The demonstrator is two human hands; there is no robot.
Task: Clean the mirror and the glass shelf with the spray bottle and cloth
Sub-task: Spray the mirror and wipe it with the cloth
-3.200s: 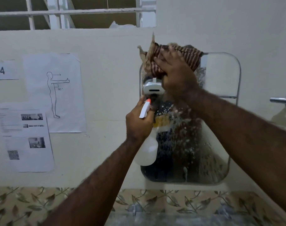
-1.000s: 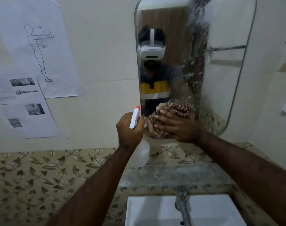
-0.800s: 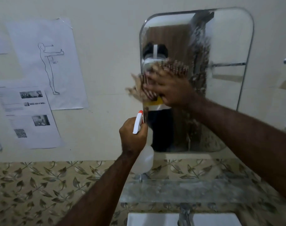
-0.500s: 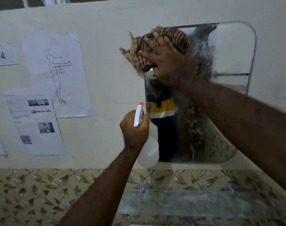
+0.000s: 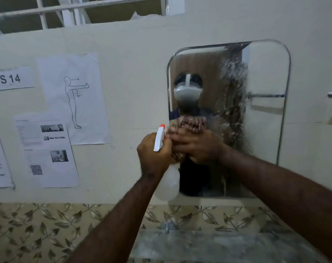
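My left hand grips the spray bottle, nozzle up, touching my right hand, which holds the striped cloth against the mirror. Wet streaks to the right of that hand; glass shelf below both.

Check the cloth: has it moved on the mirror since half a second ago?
Yes. The cloth has dropped from the mirror's top-left corner to mid-height along its left edge, under the right hand.
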